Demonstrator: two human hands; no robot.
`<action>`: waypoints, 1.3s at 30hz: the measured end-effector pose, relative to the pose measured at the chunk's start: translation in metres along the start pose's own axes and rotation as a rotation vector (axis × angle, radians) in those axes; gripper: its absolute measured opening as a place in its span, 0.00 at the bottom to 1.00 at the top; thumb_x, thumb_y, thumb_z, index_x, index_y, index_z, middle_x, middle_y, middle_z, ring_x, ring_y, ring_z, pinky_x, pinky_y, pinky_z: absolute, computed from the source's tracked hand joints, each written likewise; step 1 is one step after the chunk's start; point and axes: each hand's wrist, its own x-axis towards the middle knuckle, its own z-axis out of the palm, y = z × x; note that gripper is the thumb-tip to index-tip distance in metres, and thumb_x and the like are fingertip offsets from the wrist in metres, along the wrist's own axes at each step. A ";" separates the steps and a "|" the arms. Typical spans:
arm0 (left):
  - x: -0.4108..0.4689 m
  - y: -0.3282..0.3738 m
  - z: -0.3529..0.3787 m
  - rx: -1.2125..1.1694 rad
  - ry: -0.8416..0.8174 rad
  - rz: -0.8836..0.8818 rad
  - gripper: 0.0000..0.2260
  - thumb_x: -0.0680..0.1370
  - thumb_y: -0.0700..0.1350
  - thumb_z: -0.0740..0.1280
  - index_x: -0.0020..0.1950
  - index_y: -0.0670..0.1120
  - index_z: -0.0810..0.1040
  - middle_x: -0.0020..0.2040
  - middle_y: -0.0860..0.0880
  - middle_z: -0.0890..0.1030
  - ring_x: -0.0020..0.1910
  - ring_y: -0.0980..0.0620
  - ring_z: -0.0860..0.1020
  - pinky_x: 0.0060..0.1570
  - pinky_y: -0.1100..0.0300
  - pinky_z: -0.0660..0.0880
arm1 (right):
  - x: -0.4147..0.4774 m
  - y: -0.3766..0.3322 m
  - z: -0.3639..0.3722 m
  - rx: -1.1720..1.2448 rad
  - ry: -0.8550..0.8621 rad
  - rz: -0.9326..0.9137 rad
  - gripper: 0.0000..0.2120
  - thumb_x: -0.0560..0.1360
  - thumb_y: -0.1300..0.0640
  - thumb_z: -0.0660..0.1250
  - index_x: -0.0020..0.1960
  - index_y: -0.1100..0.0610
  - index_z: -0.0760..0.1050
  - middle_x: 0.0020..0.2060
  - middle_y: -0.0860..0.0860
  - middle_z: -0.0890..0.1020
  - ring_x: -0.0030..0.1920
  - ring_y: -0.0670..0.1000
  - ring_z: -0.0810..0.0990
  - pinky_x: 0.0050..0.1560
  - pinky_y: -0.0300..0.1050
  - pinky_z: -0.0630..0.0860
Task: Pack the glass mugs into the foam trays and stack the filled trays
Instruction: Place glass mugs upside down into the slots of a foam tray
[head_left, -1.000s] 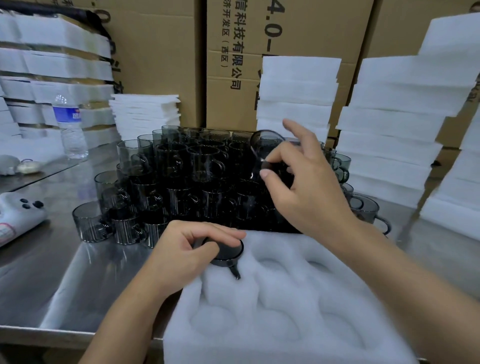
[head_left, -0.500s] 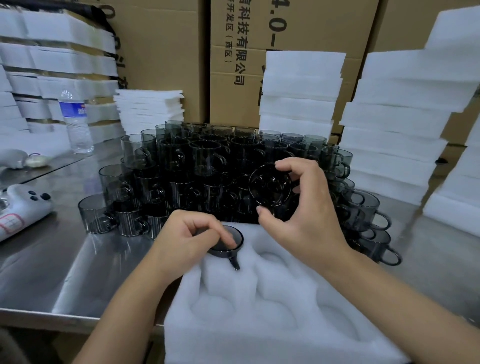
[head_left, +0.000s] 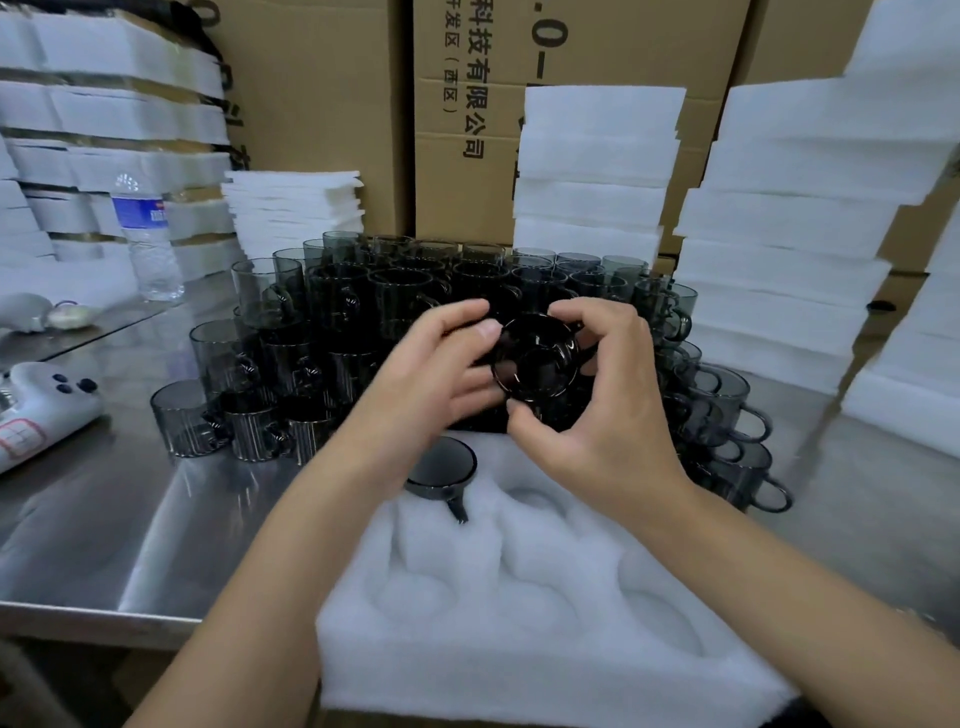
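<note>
Mugs packed so far come to one: the seated mug (head_left: 441, 467) sits upside down in the far-left pocket of the foam tray (head_left: 519, 649), its handle pointing toward us. A second, the held mug (head_left: 535, 358), hangs above the tray's far edge with its base turned to us. Our right hand (head_left: 597, 415) is curled round it, thumb beneath and fingers over the top. Our left hand (head_left: 441, 374) closes on its left side, thumb at the rim, though blur hides how firmly. Both hands meet on this one mug. We judge that the pocket beside the seated mug is where it goes. Every other pocket we can see is bare, so this tray is far from full and cannot be stacked yet. Behind the tray, on the steel desk (head_left: 156, 519), the loose mugs (head_left: 363, 312) stand in a dense, tiered crowd, which is most of the job. The right foam stacks (head_left: 779, 234) wait nearby. We cannot tell whether the left foam stacks (head_left: 104, 104) hold mugs.
</note>
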 end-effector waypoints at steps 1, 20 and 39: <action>-0.002 -0.004 -0.001 -0.007 -0.037 -0.010 0.18 0.70 0.51 0.65 0.60 0.51 0.75 0.54 0.48 0.83 0.50 0.48 0.84 0.43 0.60 0.79 | 0.000 0.000 0.000 0.005 -0.009 -0.011 0.28 0.62 0.60 0.73 0.61 0.61 0.70 0.55 0.47 0.69 0.53 0.47 0.69 0.55 0.34 0.66; -0.003 -0.009 -0.014 -0.015 -0.070 -0.055 0.23 0.67 0.48 0.69 0.63 0.46 0.76 0.54 0.45 0.84 0.53 0.50 0.82 0.44 0.63 0.78 | -0.002 -0.003 -0.009 0.195 -0.188 0.112 0.28 0.63 0.54 0.74 0.59 0.49 0.66 0.54 0.42 0.67 0.55 0.43 0.69 0.55 0.30 0.64; -0.008 -0.008 -0.012 0.209 -0.160 -0.011 0.17 0.66 0.51 0.71 0.51 0.43 0.82 0.48 0.47 0.85 0.50 0.53 0.83 0.49 0.63 0.79 | -0.003 0.010 -0.028 0.684 -0.532 0.511 0.23 0.59 0.48 0.72 0.54 0.45 0.78 0.49 0.47 0.81 0.51 0.45 0.80 0.49 0.39 0.75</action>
